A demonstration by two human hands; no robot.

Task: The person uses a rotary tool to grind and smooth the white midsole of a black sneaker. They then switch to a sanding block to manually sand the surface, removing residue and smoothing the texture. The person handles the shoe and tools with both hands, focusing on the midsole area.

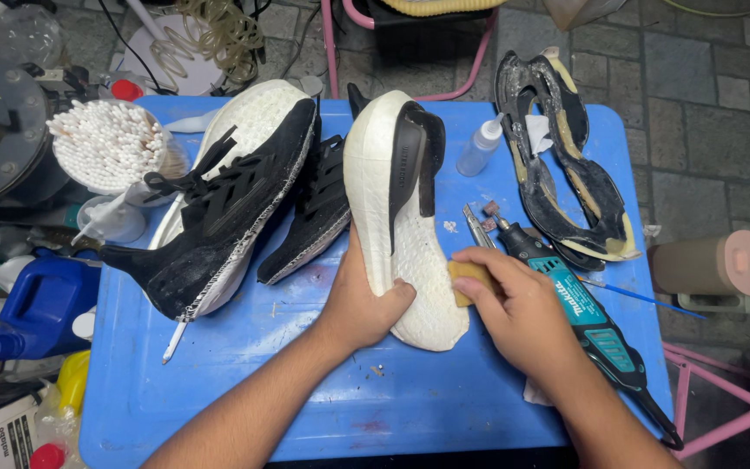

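A blue plastic table [218,382] fills most of what I can see from here, crowded with shoe-repair clutter. A black knit sneaker [218,217] lies on its side at the left, with a tub of cotton swabs [107,143] behind it. At the centre, the white foam sole [396,217] of a second shoe is turned bottom-up, a black rubber piece still stuck along its upper part. To the right lie the peeled-off black outsoles [557,165], a teal rotary tool [583,313] and a small squeeze bottle [481,146].

The left hand [359,304] clasps the sole's near edge, fingers wrapped firmly around it. The right hand [514,308] pinches a small tan sanding block [469,280], pressed against the foam's right side.

The work looks like cleaning the bared foam. Rubbing further would call for a steady hold from the left hand and short, even strokes.
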